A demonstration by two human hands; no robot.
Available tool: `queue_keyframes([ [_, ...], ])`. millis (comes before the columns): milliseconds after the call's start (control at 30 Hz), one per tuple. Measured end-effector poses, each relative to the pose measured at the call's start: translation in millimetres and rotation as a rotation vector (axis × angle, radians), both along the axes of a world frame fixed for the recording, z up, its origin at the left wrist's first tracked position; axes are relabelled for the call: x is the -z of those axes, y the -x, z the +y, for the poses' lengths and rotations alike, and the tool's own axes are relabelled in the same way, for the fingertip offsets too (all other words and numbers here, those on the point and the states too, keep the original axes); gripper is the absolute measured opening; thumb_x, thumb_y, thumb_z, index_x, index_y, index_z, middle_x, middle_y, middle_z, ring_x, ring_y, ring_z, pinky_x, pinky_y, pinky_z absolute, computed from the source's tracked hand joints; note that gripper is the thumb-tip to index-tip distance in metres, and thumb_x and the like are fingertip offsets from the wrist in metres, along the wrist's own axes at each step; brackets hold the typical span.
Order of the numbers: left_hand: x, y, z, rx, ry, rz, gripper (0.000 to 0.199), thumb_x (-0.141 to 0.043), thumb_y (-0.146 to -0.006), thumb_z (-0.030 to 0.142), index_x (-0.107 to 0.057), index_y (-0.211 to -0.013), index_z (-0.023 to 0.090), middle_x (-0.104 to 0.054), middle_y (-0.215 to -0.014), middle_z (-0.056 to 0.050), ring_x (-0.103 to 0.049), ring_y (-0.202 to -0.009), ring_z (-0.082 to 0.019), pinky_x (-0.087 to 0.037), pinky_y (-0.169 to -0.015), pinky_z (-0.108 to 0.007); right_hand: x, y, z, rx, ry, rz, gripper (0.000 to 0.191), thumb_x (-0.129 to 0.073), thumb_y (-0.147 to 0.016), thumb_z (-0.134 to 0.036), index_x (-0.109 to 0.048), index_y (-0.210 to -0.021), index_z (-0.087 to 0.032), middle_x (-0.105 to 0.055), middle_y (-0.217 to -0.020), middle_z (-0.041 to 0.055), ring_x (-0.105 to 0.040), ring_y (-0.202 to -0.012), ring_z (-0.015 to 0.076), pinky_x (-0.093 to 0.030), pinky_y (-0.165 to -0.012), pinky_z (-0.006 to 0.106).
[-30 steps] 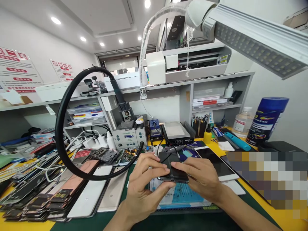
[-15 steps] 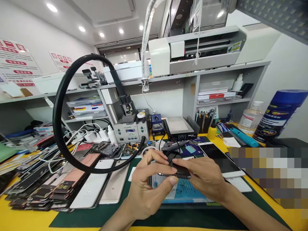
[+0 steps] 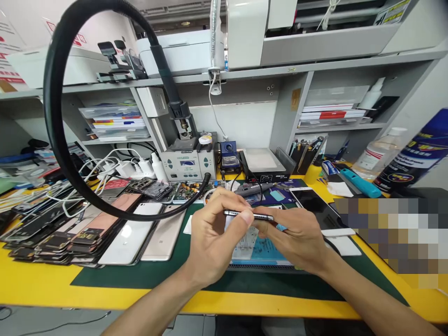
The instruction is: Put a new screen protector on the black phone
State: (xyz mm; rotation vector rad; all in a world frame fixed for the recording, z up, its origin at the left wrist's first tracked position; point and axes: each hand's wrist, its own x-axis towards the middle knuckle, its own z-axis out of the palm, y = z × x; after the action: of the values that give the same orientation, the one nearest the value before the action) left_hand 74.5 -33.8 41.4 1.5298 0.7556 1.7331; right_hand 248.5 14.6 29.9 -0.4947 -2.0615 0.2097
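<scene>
A dark smartphone (image 3: 263,217) is held nearly edge-on above the middle of the bench, its bottom edge with small holes facing me. My left hand (image 3: 219,231) pinches its left part, thumb on the near side and fingers behind. At its right end, my right hand (image 3: 294,235) grips it between thumb and fingers. Most of the phone's faces are hidden at this angle. Beneath the hands lies a blue and white printed mat (image 3: 245,252) on the dark green work mat (image 3: 168,277).
Stacked phones and screens (image 3: 101,224) fill the left side. A black hose (image 3: 52,112) loops from the hot-air station (image 3: 189,163). To the right lie a white-framed phone (image 3: 320,210), a teal-handled tool (image 3: 360,183) and a blue spray can (image 3: 415,154).
The view has tipped downward, showing the bench's front edge. The phone has tilted from showing its dark face to nearly edge-on; both hands still hold it.
</scene>
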Motion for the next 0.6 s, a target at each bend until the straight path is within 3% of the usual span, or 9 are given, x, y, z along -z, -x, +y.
queue_keyframes([
  [333,-2.3,2.9,1.7,-0.096,0.019,0.035,0.018,-0.067,-0.093,0.022,-0.070,-0.076,0.019,-0.062,-0.084,-0.003,-0.063,-0.087,-0.019,-0.049,-0.084,-0.037,-1.6,1.3,0.3,-0.043,0.020,0.006,0.015,-0.070,-0.096,-0.017,-0.074,-0.110,-0.020,-0.081,-0.080,-0.0012,-0.071,-0.056,0.0105,-0.053,-0.058,0.018],
  [600,-0.8,5.0,2.1,-0.046,0.080,-0.016,0.032,-0.057,-0.100,0.034,-0.077,-0.077,0.023,-0.065,-0.085,-0.005,-0.063,-0.090,-0.021,-0.049,-0.087,-0.039,-1.7,-1.1,2.5,-0.072,-0.022,0.021,0.025,-0.071,-0.090,-0.007,-0.074,-0.113,-0.018,-0.083,-0.094,0.0026,-0.078,-0.075,0.0128,-0.059,-0.074,0.015],
])
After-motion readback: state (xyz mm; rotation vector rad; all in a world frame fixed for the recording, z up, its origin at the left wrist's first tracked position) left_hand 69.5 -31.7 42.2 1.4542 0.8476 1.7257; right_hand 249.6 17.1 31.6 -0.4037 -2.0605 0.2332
